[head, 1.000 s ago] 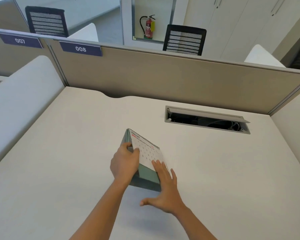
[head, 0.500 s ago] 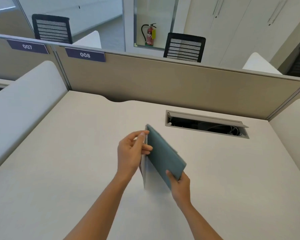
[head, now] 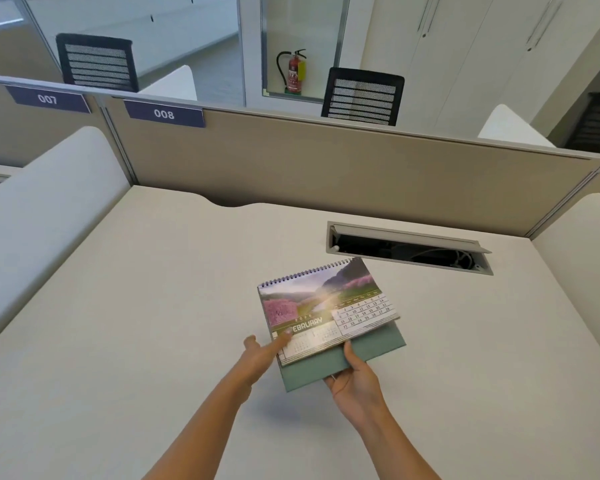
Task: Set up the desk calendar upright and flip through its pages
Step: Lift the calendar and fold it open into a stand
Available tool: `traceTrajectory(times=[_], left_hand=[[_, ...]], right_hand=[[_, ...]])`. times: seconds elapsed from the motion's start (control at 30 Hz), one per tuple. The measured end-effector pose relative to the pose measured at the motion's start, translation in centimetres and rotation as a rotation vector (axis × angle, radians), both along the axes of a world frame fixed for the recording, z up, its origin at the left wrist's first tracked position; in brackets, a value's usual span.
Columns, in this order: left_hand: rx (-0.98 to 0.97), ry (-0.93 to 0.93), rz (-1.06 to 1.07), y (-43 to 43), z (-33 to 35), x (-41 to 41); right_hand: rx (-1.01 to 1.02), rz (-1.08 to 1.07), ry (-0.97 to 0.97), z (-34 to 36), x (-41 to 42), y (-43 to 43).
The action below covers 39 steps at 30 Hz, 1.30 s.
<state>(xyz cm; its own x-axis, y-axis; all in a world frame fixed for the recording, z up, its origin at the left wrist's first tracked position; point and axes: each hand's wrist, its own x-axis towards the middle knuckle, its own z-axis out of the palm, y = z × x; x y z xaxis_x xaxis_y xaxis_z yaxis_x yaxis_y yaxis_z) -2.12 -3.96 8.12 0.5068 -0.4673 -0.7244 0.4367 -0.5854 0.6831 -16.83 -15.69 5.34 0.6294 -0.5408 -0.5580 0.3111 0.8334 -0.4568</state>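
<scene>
The spiral-bound desk calendar [head: 326, 306] shows a February page with a landscape picture, facing me on its green card stand. It is tilted, its spiral edge away from me. My right hand [head: 354, 379] grips the green base at its near edge, thumb on top. My left hand [head: 262, 355] reaches in from the left with fingers extended, the fingertips touching the lower left corner of the page. The calendar sits at the middle of the white desk [head: 153, 323]; whether its base rests on the desk or is held just above it I cannot tell.
A cable hatch [head: 409, 247] stands open in the desk just behind the calendar. A beige partition [head: 326, 168] with labels 007 and 008 closes the far side. White side panels [head: 39, 209] flank the desk. Black chairs and a fire extinguisher stand beyond.
The calendar was turned over from its green back to show the February page facing me. My right hand shifted to the near edge of the base; my left hand let go and now touches the page corner.
</scene>
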Motion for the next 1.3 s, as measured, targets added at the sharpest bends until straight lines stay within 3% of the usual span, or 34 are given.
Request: traceTrajectory(times=[0.17,0.27,0.4,0.5,0.6,0.73,0.83,1.07,1.3], left_hand=[[-0.278,-0.027,0.145,-0.5,-0.8,-0.7],[-0.313,-0.035,0.172,-0.5,-0.7,-0.4],[-0.231,-0.072,0.129,0.0,-1.5,0.6],[-0.139,-0.064,0.113,0.5,-2.7,1.3],[-0.022,-0.090,0.092,0.7,-4.3,1.7],[0.176,-0.281,0.010,0.9,-5.7,2.3],[0.351,-0.420,-0.096,1.4,-6.3,2.2],[0.126,-0.271,0.030,1.9,-6.7,0.4],[0.120,-0.237,0.174,2.3,-7.3,0.0]], right_hand=[[-0.068,0.116,0.017,-0.9,-0.5,-0.4],[-0.115,-0.007,0.139,-1.4,-1.1,-1.9],[-0.055,-0.168,0.286,-1.9,-2.5,-4.9],[-0.124,0.014,0.446,-3.1,-3.2,-5.1],[-0.283,0.216,0.609,-4.2,-3.4,-4.3],[-0.620,0.232,0.899,-4.5,-3.2,-3.8],[-0.744,0.269,0.983,-4.7,-2.9,-3.9],[-0.797,0.299,0.979,-4.8,-2.4,-4.8],[-0.871,0.394,1.087,-4.5,-2.3,-6.5]])
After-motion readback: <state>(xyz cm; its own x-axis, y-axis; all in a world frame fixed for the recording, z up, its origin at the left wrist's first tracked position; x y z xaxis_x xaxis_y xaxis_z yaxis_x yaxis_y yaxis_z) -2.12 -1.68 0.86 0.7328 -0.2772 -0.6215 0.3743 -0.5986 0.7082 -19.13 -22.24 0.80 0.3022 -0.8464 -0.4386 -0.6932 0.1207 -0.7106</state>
